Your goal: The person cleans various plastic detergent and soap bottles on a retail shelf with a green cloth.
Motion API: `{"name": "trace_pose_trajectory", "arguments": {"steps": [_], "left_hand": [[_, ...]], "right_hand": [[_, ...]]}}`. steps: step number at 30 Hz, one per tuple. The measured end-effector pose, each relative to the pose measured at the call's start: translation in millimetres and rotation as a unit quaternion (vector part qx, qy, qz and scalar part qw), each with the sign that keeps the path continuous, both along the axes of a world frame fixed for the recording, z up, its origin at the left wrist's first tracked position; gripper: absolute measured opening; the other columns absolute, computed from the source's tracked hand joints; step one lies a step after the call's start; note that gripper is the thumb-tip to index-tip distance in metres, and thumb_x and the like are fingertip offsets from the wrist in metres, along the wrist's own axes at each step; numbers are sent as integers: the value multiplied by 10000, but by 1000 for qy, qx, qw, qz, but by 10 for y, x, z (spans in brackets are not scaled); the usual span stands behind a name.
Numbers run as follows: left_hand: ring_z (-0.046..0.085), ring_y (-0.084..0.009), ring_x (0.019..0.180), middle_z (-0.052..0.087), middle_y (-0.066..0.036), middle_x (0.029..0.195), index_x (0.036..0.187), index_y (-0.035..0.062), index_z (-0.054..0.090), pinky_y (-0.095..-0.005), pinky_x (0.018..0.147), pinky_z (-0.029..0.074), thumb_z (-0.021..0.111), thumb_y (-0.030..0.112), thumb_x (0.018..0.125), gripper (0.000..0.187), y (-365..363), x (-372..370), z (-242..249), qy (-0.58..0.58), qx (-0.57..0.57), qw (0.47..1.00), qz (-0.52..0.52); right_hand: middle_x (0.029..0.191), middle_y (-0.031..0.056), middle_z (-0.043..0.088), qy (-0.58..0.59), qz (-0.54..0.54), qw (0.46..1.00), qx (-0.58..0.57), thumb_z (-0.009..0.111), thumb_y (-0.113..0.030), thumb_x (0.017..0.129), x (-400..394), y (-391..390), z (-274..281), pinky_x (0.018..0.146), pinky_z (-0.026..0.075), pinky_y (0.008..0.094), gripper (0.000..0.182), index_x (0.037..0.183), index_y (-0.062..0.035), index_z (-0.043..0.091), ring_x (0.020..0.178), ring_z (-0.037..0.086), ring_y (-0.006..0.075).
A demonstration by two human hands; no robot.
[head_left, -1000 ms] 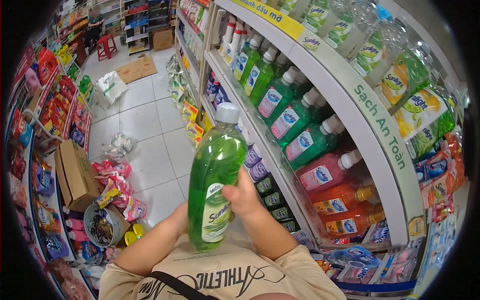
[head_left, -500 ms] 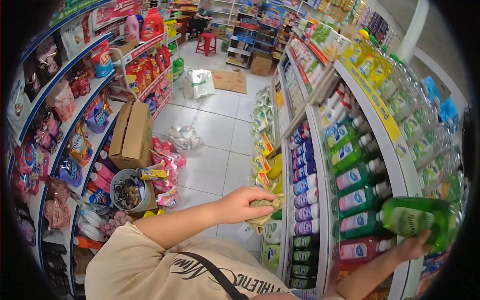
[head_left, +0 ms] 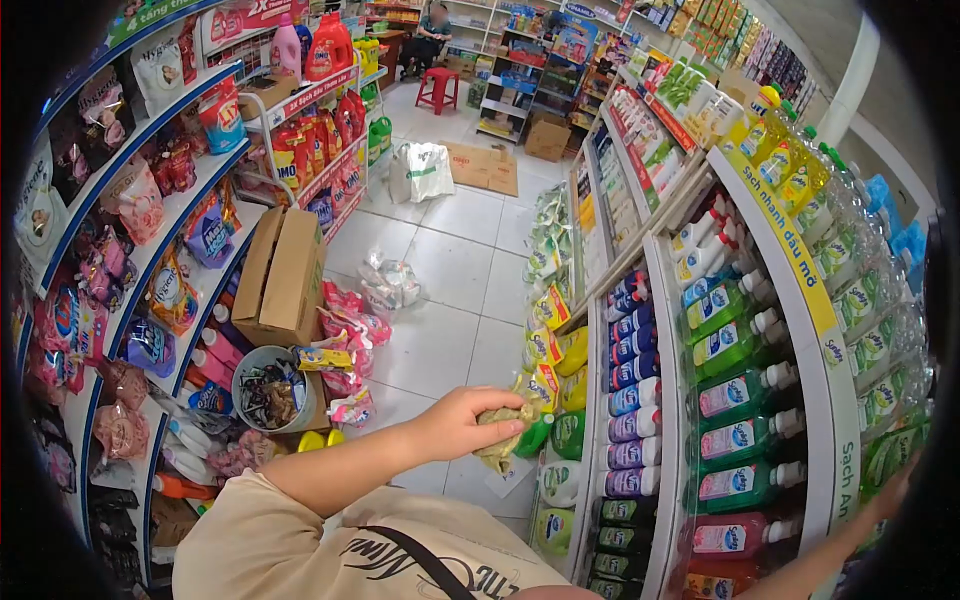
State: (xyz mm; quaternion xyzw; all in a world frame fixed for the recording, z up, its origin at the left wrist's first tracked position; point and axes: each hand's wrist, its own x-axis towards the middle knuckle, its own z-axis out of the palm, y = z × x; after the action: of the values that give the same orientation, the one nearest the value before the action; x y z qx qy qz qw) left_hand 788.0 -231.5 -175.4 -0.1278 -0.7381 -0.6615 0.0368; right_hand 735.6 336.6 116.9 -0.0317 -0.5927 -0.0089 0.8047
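Note:
My left hand [head_left: 470,425] is closed around a crumpled, yellowish-brown cloth [head_left: 496,457], which hangs out past the fingers over the aisle floor. At the far right edge, my right hand [head_left: 890,497] reaches to the outer part of the right-hand shelf. Its fingers are mostly lost in the dark rim of the view. Right beside it is a green dish-soap bottle [head_left: 893,455], partly cut off, below rows of clear bottles with green labels [head_left: 880,400]. Nearer my body on that shelf, green cleaner bottles [head_left: 735,395] and pink ones [head_left: 730,537] lie with their caps facing right.
Shelves of bagged goods [head_left: 150,345] line the left side. On the floor stand a cardboard box [head_left: 285,275], a bucket of wrappers [head_left: 245,415], pink packs [head_left: 350,325] and a white bag [head_left: 420,172]. Farther back are a red stool [head_left: 437,90] and a seated person [head_left: 430,40].
My right hand has carried the green bottle outward to the right, to the view's edge. My left hand, still holding the cloth, sits slightly further left and lower. The view has shifted slightly.

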Motion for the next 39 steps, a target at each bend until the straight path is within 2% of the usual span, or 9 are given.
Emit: {"name": "trace_pose_trajectory", "arguments": {"steps": [4, 6, 11, 12, 15, 21, 27, 30, 39], "left_hand": [[566, -174, 866, 601, -118, 962, 1051, -20, 557, -280, 766, 440, 609, 225, 820, 341, -27, 7, -22, -37, 44, 998, 2], [560, -153, 870, 603, -101, 968, 1051, -19, 559, -271, 766, 440, 617, 200, 813, 329, -35, 32, -70, -42, 38, 998, 12], [546, -122, 883, 588, -60, 968, 1047, -22, 558, -250, 778, 436, 580, 74, 797, 269, 79, -4, -51, -81, 124, 989, 10], [545, -124, 886, 587, -63, 972, 1042, -26, 557, -253, 785, 435, 562, 55, 795, 260, 103, -20, -98, -81, 139, 987, 7], [541, -128, 897, 585, -64, 989, 1040, -24, 556, -261, 800, 433, 539, 34, 794, 254, 257, -47, -82, -95, 153, 984, -5], [529, -129, 921, 573, -69, 1015, 1051, -19, 552, -270, 819, 424, 535, 37, 797, 260, 426, 7, -67, -96, 144, 984, -39], [527, -130, 912, 570, -72, 1009, 1044, -30, 548, -271, 817, 426, 542, 42, 792, 262, 645, 17, -120, -96, 135, 982, -91], [529, -147, 925, 564, -81, 1023, 1053, -29, 540, -275, 813, 432, 536, 47, 800, 264, 648, -14, -218, -71, 123, 985, -94], [540, -167, 917, 552, -93, 1028, 1064, -17, 527, -308, 815, 458, 501, 55, 825, 251, 603, -58, -266, -111, 158, 979, -71]], "right_hand": [[1007, 150, 597, -159, -193, 966, -62, 486, -215, 871, -326, 732, 0, 662, 466, 337, 347, 1199, -104, 488, 740, 591, 228], [1008, 156, 606, -173, -248, 952, -39, 500, -270, 871, -187, 857, -80, 666, 462, 349, 346, 1178, -114, 536, 749, 602, 256], [1077, 198, 551, -202, -50, 967, -148, 636, -461, 742, -111, 114, -103, 814, 398, 397, 602, 1082, 25, 533, 938, 534, 324], [1118, 276, 514, -184, -104, 969, -124, 603, -535, 734, -86, -38, -87, 895, 378, 397, 757, 1124, 101, 477, 1037, 494, 376], [1240, 261, 428, -163, -202, 960, -102, 572, -534, 757, -99, -60, -122, 910, 380, 405, 840, 1285, 58, 297, 1116, 451, 385], [1109, 248, 486, -256, -211, 928, -170, 547, -442, 804, 50, -434, -65, 789, 452, 440, 767, 1336, 3, 221, 973, 526, 392], [987, 200, 559, -279, -311, 905, -83, 574, -329, 805, 251, -432, -106, 809, 449, 407, 585, 1255, -9, 382, 988, 515, 341], [974, 172, 595, -225, -258, 938, 54, 600, -230, 789, 501, -296, -205, 884, 389, 394, 467, 1187, -15, 482, 993, 506, 327], [1049, 162, 553, -19, -320, 947, -6, 620, -226, 751, 1877, 226, -77, 886, 362, 401, 480, 1167, -34, 478, 1015, 484, 309]]}}
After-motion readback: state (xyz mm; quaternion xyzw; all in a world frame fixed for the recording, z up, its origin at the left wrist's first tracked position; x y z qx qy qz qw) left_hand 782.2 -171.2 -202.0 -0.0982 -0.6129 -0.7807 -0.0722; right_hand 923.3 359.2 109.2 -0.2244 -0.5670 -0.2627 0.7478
